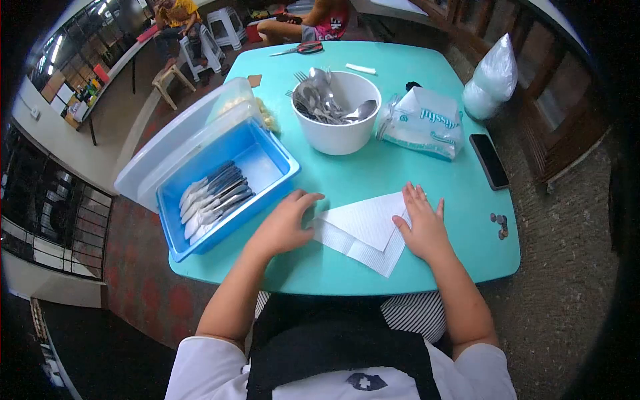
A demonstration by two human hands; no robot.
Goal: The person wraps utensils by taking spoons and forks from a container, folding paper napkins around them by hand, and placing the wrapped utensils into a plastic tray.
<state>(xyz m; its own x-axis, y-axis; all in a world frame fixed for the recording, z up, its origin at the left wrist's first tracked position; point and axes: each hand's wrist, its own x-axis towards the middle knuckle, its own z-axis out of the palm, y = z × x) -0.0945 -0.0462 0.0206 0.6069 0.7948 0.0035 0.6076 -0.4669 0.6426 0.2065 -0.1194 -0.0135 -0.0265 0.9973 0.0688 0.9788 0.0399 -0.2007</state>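
A white paper napkin (363,223), folded over with one layer offset from the other, lies on the turquoise table in front of me. My right hand (425,227) rests flat on its right edge, fingers stretched out. At the napkin's left corner is my left hand (285,223), fingers apart and curved, holding nothing I can see. To the left, a blue plastic tub (273,160) holds several wrapped bundles of cutlery (217,197), white at the near end. Beyond the napkin, a white bucket (337,137) contains loose forks and spoons (322,93).
An opened napkin pack (427,123) sits right of the bucket, near a filled plastic bag (490,80), a phone (489,161) and coins (500,227). Scissors (300,49) lie at the far edge. A translucent lid (180,143) leans by the tub. Two people sit in the background.
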